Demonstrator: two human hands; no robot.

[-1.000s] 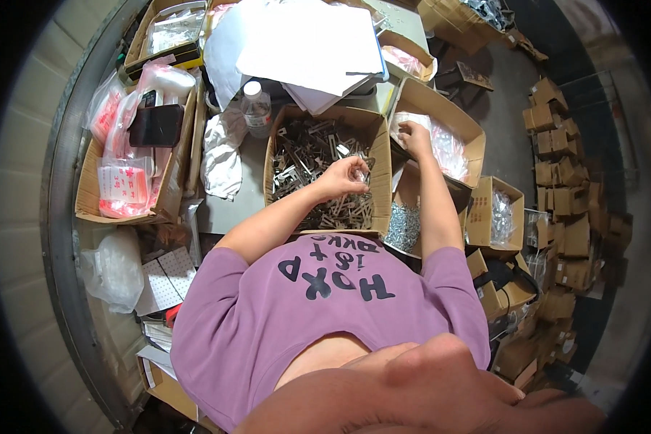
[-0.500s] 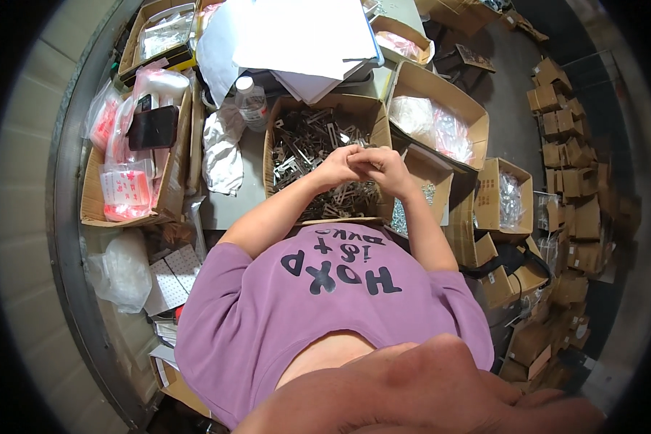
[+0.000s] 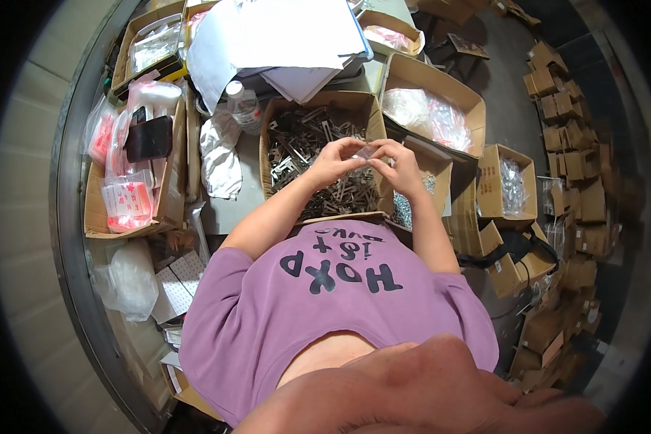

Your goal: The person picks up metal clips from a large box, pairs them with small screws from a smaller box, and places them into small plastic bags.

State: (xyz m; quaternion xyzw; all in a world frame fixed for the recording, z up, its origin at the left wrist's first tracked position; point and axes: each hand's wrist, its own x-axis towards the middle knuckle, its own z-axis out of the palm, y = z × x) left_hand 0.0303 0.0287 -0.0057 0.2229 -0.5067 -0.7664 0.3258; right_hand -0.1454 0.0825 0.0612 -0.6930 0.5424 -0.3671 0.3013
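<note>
Fingers [image 3: 354, 153] of both hands pinch a small clear bag [image 3: 367, 151].

The small clear bag [image 3: 366, 151] pinched between the left hand [image 3: 333, 160] and right hand [image 3: 400, 165] is too small to show its contents, and the fingers cover most of it. The metal parts [image 3: 307, 141] in the cardboard box [image 3: 318, 103] blur into a grey tangle, partly hidden behind both hands. White paper sheets [image 3: 282, 36] are cut off by the upper edge and cover whatever lies beneath
</note>
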